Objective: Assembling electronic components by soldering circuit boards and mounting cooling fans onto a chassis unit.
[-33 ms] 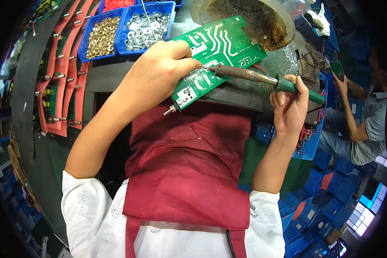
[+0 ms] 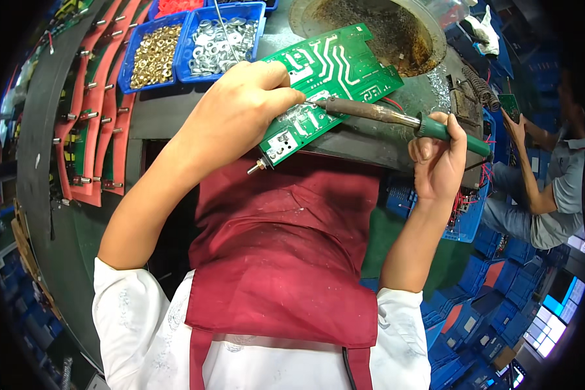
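A green circuit board [image 2: 354, 68] lies tilted at the bench edge, its soldered side up, with a threaded metal stud [image 2: 257, 167] at its near corner. My left hand [image 2: 244, 101] is closed over the board's left part, thumb and finger pinched. A thin grey solder wire [image 2: 225, 29] runs down behind its knuckles; the fingers hide the wire's end. My right hand [image 2: 441, 153] grips the green handle of a soldering iron [image 2: 370, 112]. The iron points left, and its tip meets the board just beside my left fingertips.
Blue bins hold brass nuts [image 2: 155, 55] and silver washers [image 2: 218, 49] at the back left. Red strips with metal posts [image 2: 88, 123] lie farther left. A stained round pan [image 2: 429, 39] and a coiled iron stand [image 2: 480, 88] sit behind. At right a co-worker [image 2: 552, 175] handles another board.
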`<state>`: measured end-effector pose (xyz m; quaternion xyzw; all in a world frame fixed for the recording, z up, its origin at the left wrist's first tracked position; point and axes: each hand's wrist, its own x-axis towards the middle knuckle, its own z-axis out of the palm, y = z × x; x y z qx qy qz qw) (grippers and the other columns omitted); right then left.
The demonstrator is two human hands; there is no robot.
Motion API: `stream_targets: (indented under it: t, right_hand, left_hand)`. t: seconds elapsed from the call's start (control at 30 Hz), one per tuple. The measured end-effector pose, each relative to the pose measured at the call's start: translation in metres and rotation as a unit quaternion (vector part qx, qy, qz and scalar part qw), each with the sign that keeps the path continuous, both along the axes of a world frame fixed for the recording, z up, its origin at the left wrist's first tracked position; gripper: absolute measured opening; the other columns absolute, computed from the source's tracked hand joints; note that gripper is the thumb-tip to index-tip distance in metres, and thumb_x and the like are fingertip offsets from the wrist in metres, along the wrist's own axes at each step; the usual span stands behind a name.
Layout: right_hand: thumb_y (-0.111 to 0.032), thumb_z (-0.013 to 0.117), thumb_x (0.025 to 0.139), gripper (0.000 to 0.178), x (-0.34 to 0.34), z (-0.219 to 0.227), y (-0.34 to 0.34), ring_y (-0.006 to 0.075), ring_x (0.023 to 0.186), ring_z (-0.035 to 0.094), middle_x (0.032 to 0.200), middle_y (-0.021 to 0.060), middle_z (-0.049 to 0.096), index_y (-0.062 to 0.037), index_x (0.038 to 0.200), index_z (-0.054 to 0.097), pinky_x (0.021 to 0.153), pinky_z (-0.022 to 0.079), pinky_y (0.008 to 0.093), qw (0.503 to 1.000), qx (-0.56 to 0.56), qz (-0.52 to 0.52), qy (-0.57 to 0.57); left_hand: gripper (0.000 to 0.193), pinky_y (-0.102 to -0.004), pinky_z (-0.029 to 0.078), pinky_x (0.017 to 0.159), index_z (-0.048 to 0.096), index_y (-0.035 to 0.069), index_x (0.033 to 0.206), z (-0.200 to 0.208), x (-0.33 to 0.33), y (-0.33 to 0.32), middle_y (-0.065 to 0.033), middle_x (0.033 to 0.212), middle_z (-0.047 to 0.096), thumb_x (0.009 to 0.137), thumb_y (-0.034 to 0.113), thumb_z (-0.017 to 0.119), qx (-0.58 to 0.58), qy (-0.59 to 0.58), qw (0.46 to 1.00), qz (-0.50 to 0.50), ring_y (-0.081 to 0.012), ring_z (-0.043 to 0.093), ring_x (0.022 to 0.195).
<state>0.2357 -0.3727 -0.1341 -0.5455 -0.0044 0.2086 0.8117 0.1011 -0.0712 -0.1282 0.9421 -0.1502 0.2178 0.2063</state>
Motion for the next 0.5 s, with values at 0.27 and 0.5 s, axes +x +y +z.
stream_targets:
  t: [0.27,0.5]
  right_hand:
    - [-0.039,0.047,0.112,0.040,-0.010,-0.004,0.002,0.0120,0.046,0.041,0.056,0.0012,0.051,-0.0036,0.106,0.064,0.050,0.032,0.0285,1.000,0.003,-0.018,-0.015]
    - [-0.039,0.046,0.112,0.040,-0.020,-0.007,-0.002,0.0121,0.047,0.041,0.057,0.0011,0.051,-0.0036,0.106,0.066,0.051,0.032,0.0290,0.999,0.002,-0.039,-0.012]
  left_hand:
    - [0.019,-0.0397,0.052,0.080,0.076,0.005,0.100,-0.003,0.002,0.003,-0.0090,0.092,0.064,0.084,0.007,0.066,0.000,0.003,1.000,-0.009,-0.0301,0.065,0.088]
    - [0.020,-0.0404,0.052,0.080,0.075,0.006,0.100,-0.003,0.006,0.001,-0.0093,0.094,0.063,0.083,0.005,0.065,0.000,-0.005,1.000,-0.017,-0.0302,0.065,0.088]
